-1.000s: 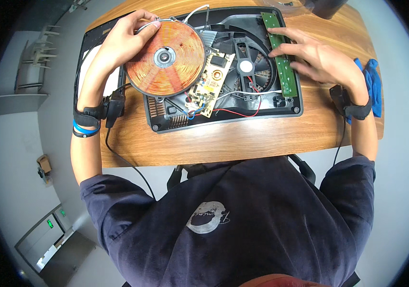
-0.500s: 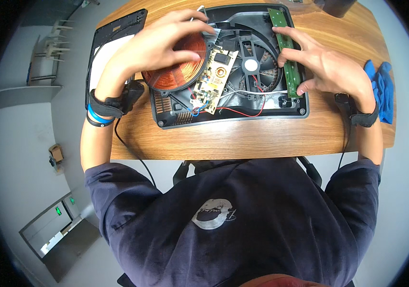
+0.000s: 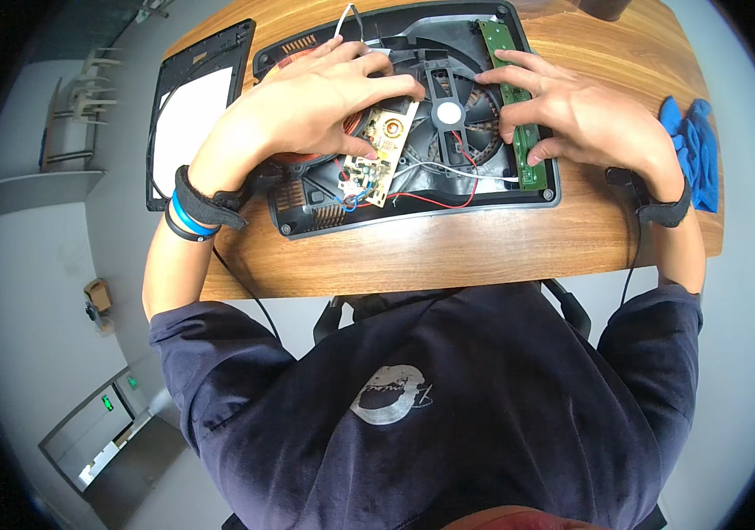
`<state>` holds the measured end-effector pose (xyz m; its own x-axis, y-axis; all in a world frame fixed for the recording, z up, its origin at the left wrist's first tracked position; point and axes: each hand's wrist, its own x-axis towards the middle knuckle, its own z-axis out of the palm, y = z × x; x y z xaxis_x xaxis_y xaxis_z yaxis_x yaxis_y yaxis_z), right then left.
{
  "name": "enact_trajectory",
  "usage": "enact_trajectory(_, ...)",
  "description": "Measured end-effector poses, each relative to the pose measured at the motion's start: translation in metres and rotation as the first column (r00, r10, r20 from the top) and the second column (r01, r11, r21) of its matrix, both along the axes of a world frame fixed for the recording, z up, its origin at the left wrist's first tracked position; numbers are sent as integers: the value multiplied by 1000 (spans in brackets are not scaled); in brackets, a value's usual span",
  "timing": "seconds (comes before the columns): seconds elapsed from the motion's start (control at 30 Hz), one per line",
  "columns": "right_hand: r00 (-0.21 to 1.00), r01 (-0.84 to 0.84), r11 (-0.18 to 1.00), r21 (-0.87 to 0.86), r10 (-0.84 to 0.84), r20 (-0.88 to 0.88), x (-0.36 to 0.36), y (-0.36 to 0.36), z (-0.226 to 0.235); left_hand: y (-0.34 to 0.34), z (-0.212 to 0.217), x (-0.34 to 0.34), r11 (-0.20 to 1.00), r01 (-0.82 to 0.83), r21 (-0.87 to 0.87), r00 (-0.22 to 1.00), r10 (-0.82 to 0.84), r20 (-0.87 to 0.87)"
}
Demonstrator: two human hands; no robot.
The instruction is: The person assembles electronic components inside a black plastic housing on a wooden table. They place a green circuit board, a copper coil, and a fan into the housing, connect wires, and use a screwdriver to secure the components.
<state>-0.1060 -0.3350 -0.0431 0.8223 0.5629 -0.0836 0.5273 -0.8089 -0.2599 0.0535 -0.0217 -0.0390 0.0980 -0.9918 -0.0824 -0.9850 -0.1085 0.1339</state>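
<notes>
The pale circuit board (image 3: pixel 391 129), upper centre, appears light, stiff, fragile, best held by its edges; left hand (image 3: pixel 311 104) and right hand (image 3: pixel 582 117) are apart, fingers spread, grip unconfirmed.

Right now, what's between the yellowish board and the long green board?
In the head view, a black fan, a red wire and a white wire lie between the yellowish board and the long green board.
</notes>
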Motion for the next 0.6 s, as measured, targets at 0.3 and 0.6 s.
enact_trajectory(0.3, 996, 81, 996, 37, -80, -36, -6, 11, 1, 4, -5, -4, 998, 44, -54, 992, -37, 121)
enact_trajectory(0.6, 996, -88, 996, 3, 88, 6, -4, 8, 8, 6, -3, -2, 997, 82, -5, 980, -80, 183)
